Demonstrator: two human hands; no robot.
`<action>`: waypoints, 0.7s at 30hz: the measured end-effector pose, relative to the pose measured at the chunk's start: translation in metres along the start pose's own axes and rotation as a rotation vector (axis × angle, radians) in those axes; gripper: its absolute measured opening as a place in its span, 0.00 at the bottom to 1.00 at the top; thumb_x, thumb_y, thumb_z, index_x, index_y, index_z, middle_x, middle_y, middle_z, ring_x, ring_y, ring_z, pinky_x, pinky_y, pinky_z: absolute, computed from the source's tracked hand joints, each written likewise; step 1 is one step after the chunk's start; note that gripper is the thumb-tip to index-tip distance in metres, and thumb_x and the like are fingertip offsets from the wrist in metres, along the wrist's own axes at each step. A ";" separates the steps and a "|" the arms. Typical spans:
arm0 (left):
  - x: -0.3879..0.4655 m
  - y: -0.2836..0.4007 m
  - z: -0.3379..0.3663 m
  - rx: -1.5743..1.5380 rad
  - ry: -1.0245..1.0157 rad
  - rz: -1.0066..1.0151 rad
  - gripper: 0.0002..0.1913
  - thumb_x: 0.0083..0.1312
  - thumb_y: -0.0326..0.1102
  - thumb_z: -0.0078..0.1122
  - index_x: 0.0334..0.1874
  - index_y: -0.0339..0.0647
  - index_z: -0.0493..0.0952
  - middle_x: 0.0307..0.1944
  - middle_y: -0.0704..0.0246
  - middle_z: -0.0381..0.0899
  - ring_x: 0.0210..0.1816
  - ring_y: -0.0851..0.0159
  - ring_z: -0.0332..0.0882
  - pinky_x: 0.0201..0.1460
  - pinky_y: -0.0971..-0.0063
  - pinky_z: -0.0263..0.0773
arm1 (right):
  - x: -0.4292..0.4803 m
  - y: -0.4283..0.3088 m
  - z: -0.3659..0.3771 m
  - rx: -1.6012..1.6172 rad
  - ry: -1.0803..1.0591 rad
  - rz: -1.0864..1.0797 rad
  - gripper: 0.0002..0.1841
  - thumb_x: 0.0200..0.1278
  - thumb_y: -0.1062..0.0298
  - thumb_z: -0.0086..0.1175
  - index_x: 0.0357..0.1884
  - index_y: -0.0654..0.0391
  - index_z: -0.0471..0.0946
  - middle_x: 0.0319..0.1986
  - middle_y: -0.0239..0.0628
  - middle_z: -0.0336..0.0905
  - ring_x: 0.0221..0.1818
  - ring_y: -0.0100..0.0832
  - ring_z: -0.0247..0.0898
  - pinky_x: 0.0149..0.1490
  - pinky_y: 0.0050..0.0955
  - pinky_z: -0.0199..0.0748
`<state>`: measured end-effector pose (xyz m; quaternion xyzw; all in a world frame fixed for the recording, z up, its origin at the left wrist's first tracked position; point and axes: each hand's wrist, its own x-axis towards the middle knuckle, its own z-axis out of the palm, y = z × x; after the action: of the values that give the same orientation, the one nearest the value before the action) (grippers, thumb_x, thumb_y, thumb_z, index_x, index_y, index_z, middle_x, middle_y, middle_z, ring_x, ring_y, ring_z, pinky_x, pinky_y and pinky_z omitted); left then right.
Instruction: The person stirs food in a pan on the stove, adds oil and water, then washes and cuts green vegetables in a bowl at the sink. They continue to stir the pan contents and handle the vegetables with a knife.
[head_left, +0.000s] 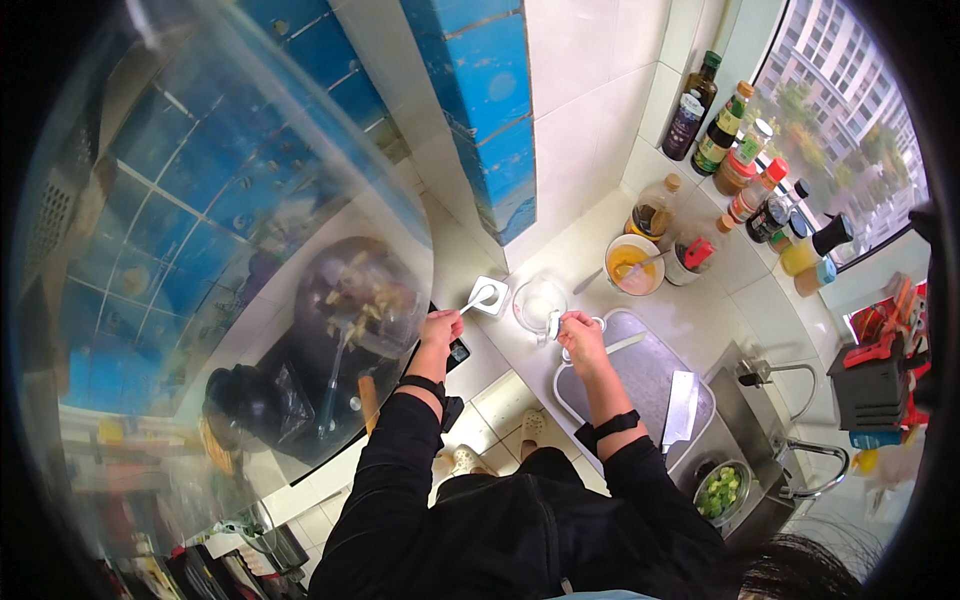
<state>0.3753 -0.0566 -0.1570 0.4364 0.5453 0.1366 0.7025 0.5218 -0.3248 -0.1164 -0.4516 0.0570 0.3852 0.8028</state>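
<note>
My left hand (441, 328) grips a white spoon (478, 299), whose bowl is over a small square white container (489, 295) at the corner of the counter. With its fingers closed, my right hand (581, 334) holds a small pale object (553, 325) that I cannot make out, at the near edge of a clear glass bowl (534, 288). Something whitish lies in that bowl. Behind and to the right stands a white bowl (651, 286) of orange-yellow liquid, with a utensil resting in it. A wok (360, 255) with food and a spatula sits on the stove at the left, seen through a transparent shield.
A cutting board (626, 390) carries a cleaver (681, 409) and another knife (626, 343). Bottles and jars line the window ledge, including a dark glass bottle (686, 112). The sink's faucet (821, 450) is at the right, near a bowl of cut green vegetables (720, 491). A phone (457, 353) lies beside the stove.
</note>
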 end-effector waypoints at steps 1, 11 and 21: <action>-0.005 0.002 -0.001 -0.037 -0.040 0.012 0.06 0.65 0.27 0.65 0.41 0.35 0.77 0.30 0.67 0.81 0.28 0.68 0.80 0.34 0.75 0.80 | 0.000 0.001 0.001 0.007 -0.006 0.000 0.05 0.58 0.79 0.55 0.36 0.61 0.76 0.30 0.33 0.77 0.29 0.24 0.72 0.37 0.22 0.71; -0.077 0.110 -0.068 -0.405 -0.329 0.316 0.05 0.64 0.26 0.63 0.38 0.31 0.80 0.29 0.65 0.82 0.26 0.68 0.79 0.31 0.77 0.77 | -0.008 0.007 0.053 0.016 -0.130 0.026 0.05 0.58 0.78 0.54 0.36 0.59 0.76 0.27 0.31 0.76 0.28 0.24 0.72 0.38 0.23 0.72; -0.102 0.163 -0.180 1.156 0.623 1.059 0.04 0.63 0.33 0.61 0.35 0.43 0.78 0.35 0.60 0.81 0.40 0.49 0.80 0.43 0.56 0.75 | -0.034 0.032 0.090 -0.020 -0.182 0.026 0.05 0.58 0.79 0.55 0.36 0.61 0.76 0.29 0.32 0.76 0.28 0.24 0.71 0.37 0.22 0.71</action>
<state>0.2250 0.0535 0.0285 0.8677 0.4217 0.2616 0.0293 0.4532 -0.2649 -0.0706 -0.4221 -0.0142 0.4353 0.7950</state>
